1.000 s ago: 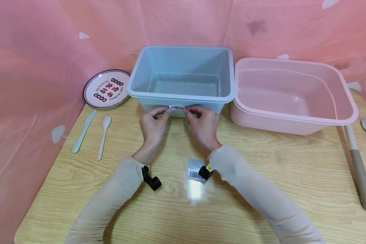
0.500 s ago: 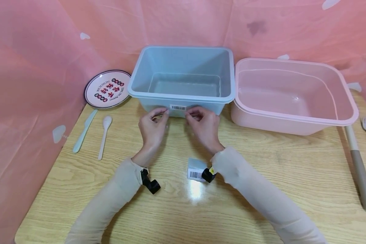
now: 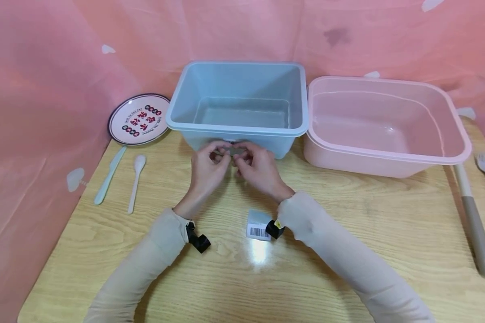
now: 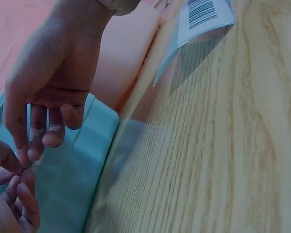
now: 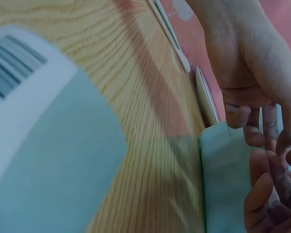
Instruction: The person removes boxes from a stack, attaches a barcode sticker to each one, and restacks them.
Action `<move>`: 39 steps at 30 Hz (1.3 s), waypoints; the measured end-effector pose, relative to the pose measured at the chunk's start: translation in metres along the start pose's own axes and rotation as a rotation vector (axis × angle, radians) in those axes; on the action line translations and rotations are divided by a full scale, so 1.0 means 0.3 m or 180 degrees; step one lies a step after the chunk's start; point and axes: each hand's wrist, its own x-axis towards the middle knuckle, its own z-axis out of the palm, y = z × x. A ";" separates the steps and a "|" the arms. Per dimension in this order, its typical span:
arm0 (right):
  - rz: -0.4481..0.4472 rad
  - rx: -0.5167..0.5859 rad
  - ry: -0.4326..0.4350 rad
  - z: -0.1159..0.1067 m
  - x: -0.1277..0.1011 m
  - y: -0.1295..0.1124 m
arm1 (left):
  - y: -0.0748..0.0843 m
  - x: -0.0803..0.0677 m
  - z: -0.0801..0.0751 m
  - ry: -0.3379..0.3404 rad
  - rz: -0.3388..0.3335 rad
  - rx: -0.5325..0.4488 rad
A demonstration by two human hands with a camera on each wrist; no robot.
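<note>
Both hands meet at the front wall of the blue bin [image 3: 236, 96], just under its rim. The left hand [image 3: 208, 168] and the right hand [image 3: 256, 168] have their fingers curled and pressed together around a small sticker [image 3: 231, 150], pinching it between them; it looks crumpled and mostly hidden, so whether any part clings to the bin I cannot tell. The wrist views show fingertips bunched against each other in front of the bin, little more.

The step in hand looks like getting the sticker off the bin and balling it up. The next move probably calls for a firm pinch and a pull away from the bin, with care that no scrap tears off.

A barcode card [image 3: 259, 225] lies on the bench [image 3: 347, 215], in front of the bin.
</note>
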 end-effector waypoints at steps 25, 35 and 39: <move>0.0176 -0.0294 -0.0457 -0.016 -0.008 0.014 | -0.012 0.002 0.004 -0.0229 -0.0085 0.0221; 0.0069 -0.0690 -0.0263 -0.131 -0.118 0.022 | 0.026 -0.050 -0.005 -0.0642 -0.0229 0.0054; 0.0168 -0.0873 -0.0247 -0.177 -0.220 0.038 | 0.031 -0.110 -0.033 -0.1010 -0.0250 0.0076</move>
